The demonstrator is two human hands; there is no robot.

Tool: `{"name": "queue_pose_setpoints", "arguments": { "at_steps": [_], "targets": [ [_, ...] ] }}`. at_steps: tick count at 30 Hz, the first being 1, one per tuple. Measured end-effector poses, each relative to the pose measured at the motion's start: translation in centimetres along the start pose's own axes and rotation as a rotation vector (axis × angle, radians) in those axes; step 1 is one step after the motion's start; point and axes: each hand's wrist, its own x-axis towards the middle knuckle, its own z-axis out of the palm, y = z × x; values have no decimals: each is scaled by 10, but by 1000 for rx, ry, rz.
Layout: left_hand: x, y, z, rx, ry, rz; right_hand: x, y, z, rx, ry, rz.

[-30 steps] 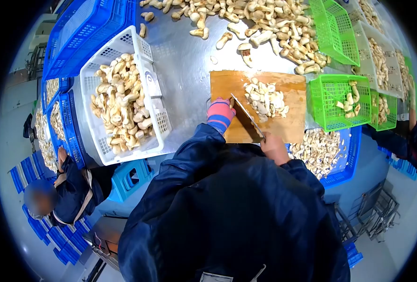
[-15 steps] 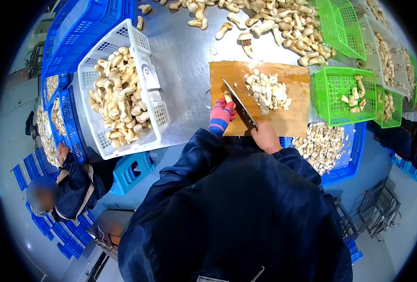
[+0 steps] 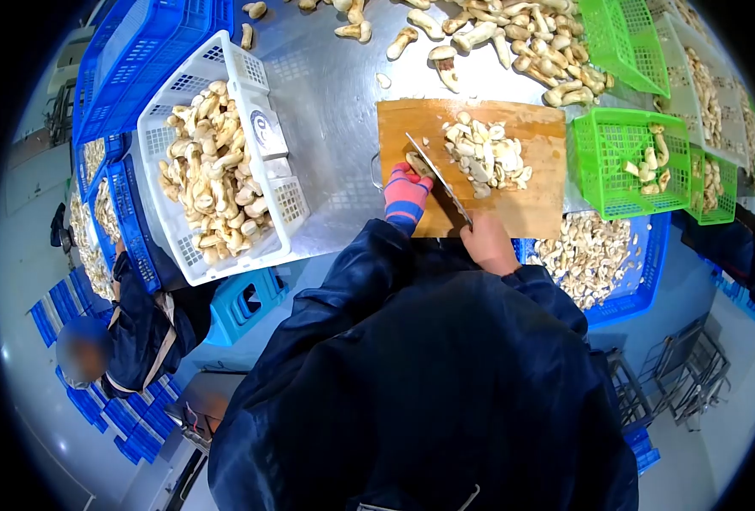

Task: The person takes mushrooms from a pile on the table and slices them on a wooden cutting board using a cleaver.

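Observation:
My left hand (image 3: 407, 191), in a pink and blue striped glove, is closed on a mushroom (image 3: 419, 163) at the left part of the wooden cutting board (image 3: 531, 217). My bare right hand (image 3: 488, 242) grips the handle of a knife (image 3: 440, 179) at the board's front edge. The blade slants up and left across the board, just right of the held mushroom. On the blade's other side lies a heap of sliced mushroom (image 3: 490, 157). The knife handle is mostly hidden in my right fist.
Whole mushrooms (image 3: 522, 34) lie on the metal table (image 3: 326, 111) behind the board. A white crate (image 3: 271, 77) of mushrooms stands left, green baskets (image 3: 594, 166) right. Below them a blue crate (image 3: 650, 272) holds slices. Another person (image 3: 143, 328) is at far left.
The knife has turned from showing its broad side to a thinner, edge-up look. My left hand and the mushroom have shifted slightly. The whole view has moved a little.

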Motion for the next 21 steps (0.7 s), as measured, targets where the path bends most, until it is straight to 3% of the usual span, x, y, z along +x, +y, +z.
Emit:
{"name": "queue_pose_setpoints", "arguments": {
  "at_steps": [4, 9, 15, 18, 21],
  "targets": [
    [11, -11, 9, 3, 31, 88, -24, -15, -17, 33, -4, 43],
    [-4, 30, -10, 91, 2, -30, -29, -15, -21, 70, -33, 66],
    [6, 9, -2, -9, -29, -57, -5, -7, 2, 35, -24, 50],
    [7, -1, -3, -46, -76, 1, 26, -10, 15, 43, 0, 35],
    [7, -6, -25, -260, -261, -98, 35, -11, 4, 125, 29, 71]
  ]
}}
